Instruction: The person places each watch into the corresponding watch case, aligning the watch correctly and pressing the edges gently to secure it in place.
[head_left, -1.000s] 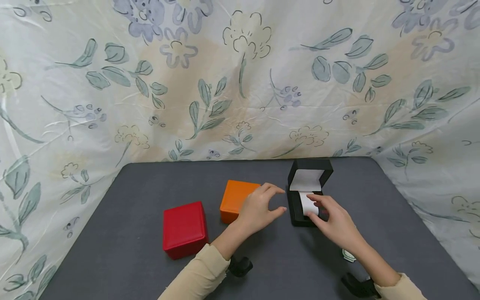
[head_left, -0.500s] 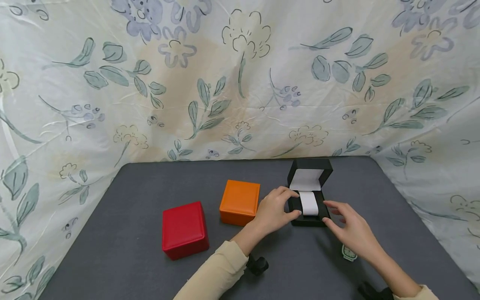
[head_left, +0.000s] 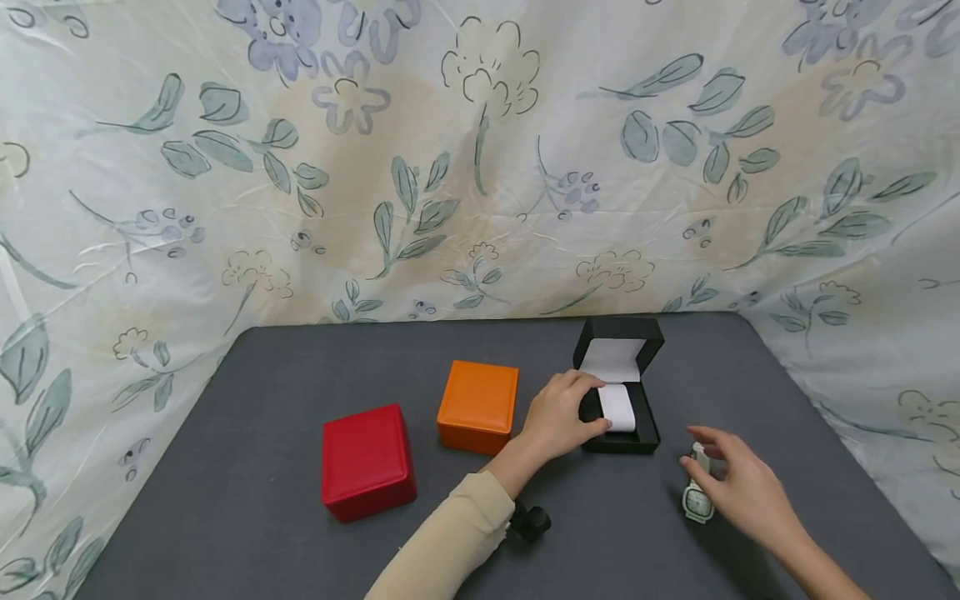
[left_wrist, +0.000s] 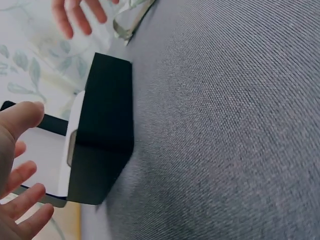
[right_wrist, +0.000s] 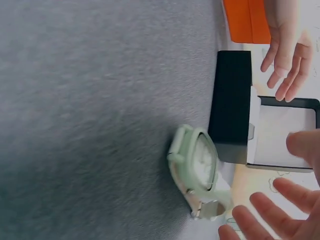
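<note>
My left hand hovers at the left side of an open black watch box, thumb and fingers parted beside its white cushion. In both wrist views its fingers look loose, with a gap above the box. My right hand is over a pale green wristwatch, thumb and fingers spread. In the right wrist view the watch stands on the cloth with its strap looped, and the fingers are apart from it.
An orange box sits left of the black box, and a red box lies farther left; both are closed. Dark grey cloth covers the table. A floral curtain hangs behind it.
My right hand has left the white cushion and black box and moved right and nearer to the watch. My left hand has moved right, from the gap beside the box to the cushion's left side.
</note>
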